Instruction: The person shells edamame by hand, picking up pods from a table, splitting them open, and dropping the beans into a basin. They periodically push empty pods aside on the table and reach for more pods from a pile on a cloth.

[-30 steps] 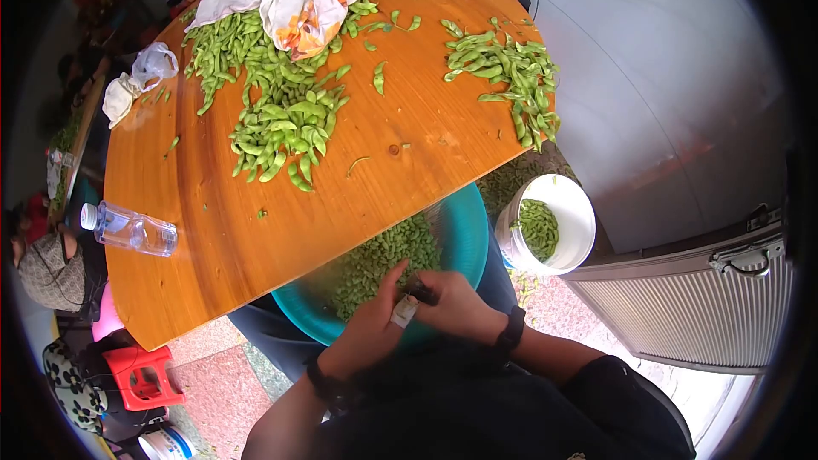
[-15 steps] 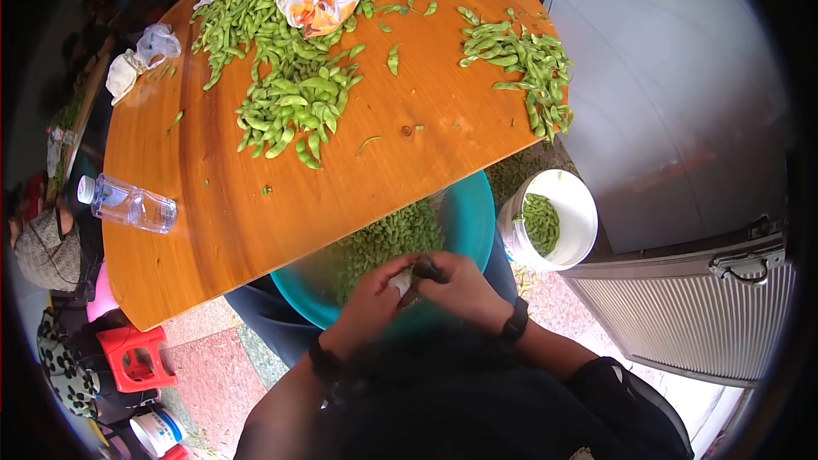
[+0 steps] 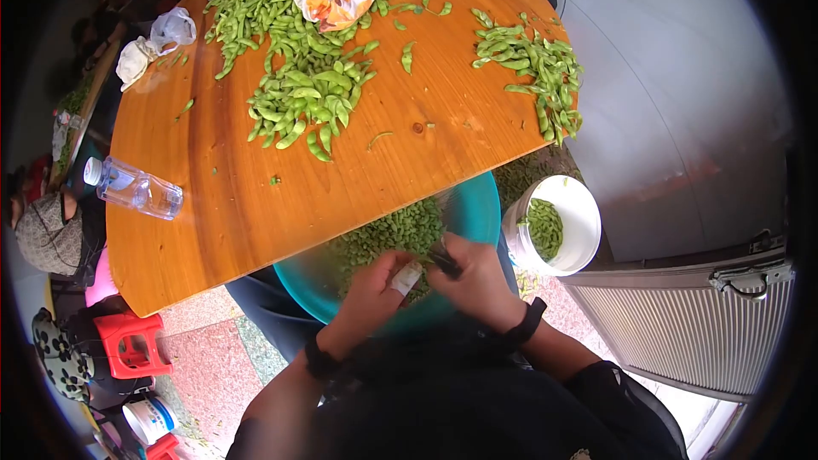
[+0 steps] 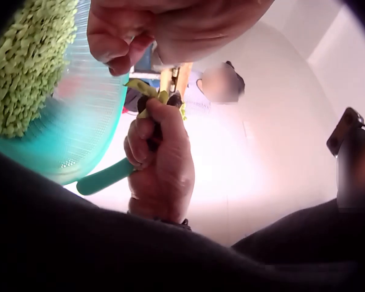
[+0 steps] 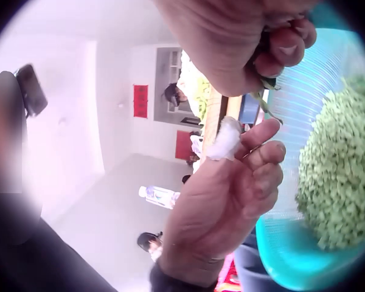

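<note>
While the right hand [image 3: 484, 285] grips a dark tool [image 3: 446, 264] and pod [image 4: 142, 89], the left hand [image 3: 369, 291], loosely bent, holds nothing.

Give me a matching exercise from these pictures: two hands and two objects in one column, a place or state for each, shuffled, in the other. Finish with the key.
1. Left hand
2. Right hand
3. Basin
4. Bottle

A. Standing on the table
B. Grips a green pod
C. Holds shelled beans
D. Wears a white wrap

Pairs: 1-D, 2-B, 3-C, 4-A
</note>
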Motion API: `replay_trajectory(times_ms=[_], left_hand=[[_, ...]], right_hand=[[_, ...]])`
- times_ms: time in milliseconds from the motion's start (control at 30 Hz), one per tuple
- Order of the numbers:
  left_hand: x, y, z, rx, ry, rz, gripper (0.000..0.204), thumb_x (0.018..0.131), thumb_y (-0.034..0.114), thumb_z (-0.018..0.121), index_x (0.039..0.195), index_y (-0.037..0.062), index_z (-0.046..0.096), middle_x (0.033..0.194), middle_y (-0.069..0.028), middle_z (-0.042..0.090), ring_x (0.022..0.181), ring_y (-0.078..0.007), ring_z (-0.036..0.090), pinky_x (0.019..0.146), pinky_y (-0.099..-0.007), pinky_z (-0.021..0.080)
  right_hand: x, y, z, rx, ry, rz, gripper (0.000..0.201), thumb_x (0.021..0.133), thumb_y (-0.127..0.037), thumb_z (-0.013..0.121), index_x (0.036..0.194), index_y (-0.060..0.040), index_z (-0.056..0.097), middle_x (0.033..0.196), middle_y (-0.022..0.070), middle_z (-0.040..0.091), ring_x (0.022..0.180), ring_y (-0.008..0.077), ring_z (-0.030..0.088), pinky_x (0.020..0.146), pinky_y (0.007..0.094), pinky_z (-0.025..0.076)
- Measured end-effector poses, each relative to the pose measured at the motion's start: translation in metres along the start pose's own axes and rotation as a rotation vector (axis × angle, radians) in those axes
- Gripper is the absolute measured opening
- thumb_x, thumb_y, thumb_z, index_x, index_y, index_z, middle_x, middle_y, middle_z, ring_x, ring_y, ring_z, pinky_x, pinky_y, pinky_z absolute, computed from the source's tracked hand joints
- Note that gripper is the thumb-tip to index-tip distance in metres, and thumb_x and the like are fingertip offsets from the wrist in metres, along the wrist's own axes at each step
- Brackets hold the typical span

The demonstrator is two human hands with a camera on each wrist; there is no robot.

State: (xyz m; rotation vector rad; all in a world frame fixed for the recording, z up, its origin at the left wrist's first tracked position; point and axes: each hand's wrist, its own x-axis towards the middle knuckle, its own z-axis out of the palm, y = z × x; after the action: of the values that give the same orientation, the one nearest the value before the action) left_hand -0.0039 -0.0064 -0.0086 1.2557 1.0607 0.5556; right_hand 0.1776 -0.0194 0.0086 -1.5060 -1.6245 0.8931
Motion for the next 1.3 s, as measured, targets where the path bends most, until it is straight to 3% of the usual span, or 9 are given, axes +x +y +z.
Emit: replay_trajectory(times_ms=[67, 333, 667, 767, 833, 900, 1067, 1267, 1300], left_hand=[[0.0, 0.003, 0.003, -0.017, -0.014, 0.009, 0.019, 0.095, 0.006, 0.045, 0.111, 0.0028, 0.055, 0.077, -0.0011, 0.056, 0.059, -0.0075, 0.049, 0.053, -0.0232, 0.04], [0.001, -0.004, 0.004, -0.102, 0.001, -0.062, 0.021, 0.086, 0.002, 0.046, 0.106, 0.0004, 0.054, 0.082, -0.0058, 0.058, 0.068, -0.011, 0.054, 0.061, -0.0264, 0.046], [0.008, -0.012, 0.001, 0.098, 0.09, 0.01, 0.02, 0.085, 0.002, 0.045, 0.098, 0.0004, 0.059, 0.075, -0.0087, 0.06, 0.069, -0.0147, 0.057, 0.063, -0.0292, 0.047], [0.008, -0.011, -0.009, 0.329, 0.005, 0.166, 0.02, 0.081, 0.002, 0.05, 0.098, 0.0017, 0.061, 0.087, -0.0117, 0.065, 0.073, -0.0224, 0.061, 0.066, -0.034, 0.049], [0.001, 0.015, -0.013, 0.808, 0.091, 0.691, 0.023, 0.079, -0.001, 0.053, 0.099, 0.0015, 0.063, 0.082, -0.0096, 0.061, 0.077, -0.0267, 0.062, 0.069, -0.0339, 0.05], [-0.013, 0.051, -0.021, 0.818, 0.188, 0.577, 0.023, 0.078, -0.001, 0.055, 0.098, 0.0021, 0.064, 0.084, -0.0108, 0.061, 0.079, -0.0297, 0.061, 0.07, -0.0352, 0.05], [0.015, 0.101, -0.068, 1.068, 0.605, 0.533, 0.024, 0.079, -0.003, 0.059, 0.102, 0.0008, 0.066, 0.096, -0.0157, 0.061, 0.093, -0.0369, 0.06, 0.08, -0.042, 0.049], [0.054, 0.1, -0.105, 1.201, 0.5, 0.485, 0.027, 0.08, -0.003, 0.06, 0.105, 0.0025, 0.066, 0.101, -0.015, 0.061, 0.095, -0.0363, 0.06, 0.079, -0.0421, 0.05], [0.055, 0.101, -0.105, 1.238, 0.509, 0.5, 0.025, 0.08, -0.001, 0.06, 0.104, 0.0028, 0.065, 0.098, -0.0152, 0.06, 0.092, -0.0361, 0.06, 0.077, -0.0419, 0.051]], right_hand=[[0.001, -0.003, 0.001, 0.054, -0.022, -0.022, 0.017, 0.074, -0.008, 0.066, 0.072, -0.0016, 0.05, 0.064, 0.0197, 0.053, 0.059, 0.0385, 0.057, 0.051, 0.039, 0.044], [-0.001, 0.01, 0.01, 0.29, -0.072, 0.131, 0.022, 0.075, -0.007, 0.066, 0.07, 0.0003, 0.047, 0.059, 0.013, 0.047, 0.055, 0.011, 0.041, 0.05, 0.0319, 0.04], [-0.002, 0.017, 0.003, 0.281, -0.094, 0.106, 0.017, 0.076, -0.007, 0.065, 0.072, -0.0002, 0.05, 0.058, 0.0087, 0.046, 0.056, 0.0085, 0.041, 0.051, 0.0306, 0.039], [-0.002, 0.023, -0.025, 0.219, 0.002, 0.166, 0.011, 0.081, -0.007, 0.066, 0.079, -0.0025, 0.056, 0.066, -0.0019, 0.05, 0.063, 0.0066, 0.044, 0.056, 0.0261, 0.039], [-0.003, 0.049, -0.058, 0.188, 0.161, 0.161, 0.006, 0.084, -0.007, 0.065, 0.084, -0.003, 0.061, 0.066, -0.0037, 0.051, 0.061, 0.0057, 0.045, 0.055, 0.025, 0.038], [-0.008, 0.08, -0.103, -0.13, 0.254, 0.291, 0.017, 0.089, -0.013, 0.063, 0.096, 0.0021, 0.065, 0.075, 0.0187, 0.065, 0.066, 0.022, 0.062, 0.063, 0.0347, 0.048], [-0.037, 0.155, -0.161, -0.174, 0.422, 0.316, 0.031, 0.093, -0.007, 0.051, 0.122, 0.0045, 0.055, 0.094, 0.0238, 0.065, 0.08, 0.0288, 0.064, 0.073, 0.0349, 0.049], [-0.044, 0.162, -0.168, -0.594, 0.577, 0.208, 0.037, 0.089, -0.003, 0.051, 0.126, 0.0022, 0.052, 0.093, 0.0264, 0.063, 0.079, 0.0364, 0.063, 0.073, 0.0374, 0.05], [-0.044, 0.16, -0.176, -0.57, 0.47, 0.437, 0.039, 0.089, -0.003, 0.052, 0.127, 0.002, 0.051, 0.095, 0.0274, 0.062, 0.08, 0.038, 0.063, 0.07, 0.0396, 0.049]])
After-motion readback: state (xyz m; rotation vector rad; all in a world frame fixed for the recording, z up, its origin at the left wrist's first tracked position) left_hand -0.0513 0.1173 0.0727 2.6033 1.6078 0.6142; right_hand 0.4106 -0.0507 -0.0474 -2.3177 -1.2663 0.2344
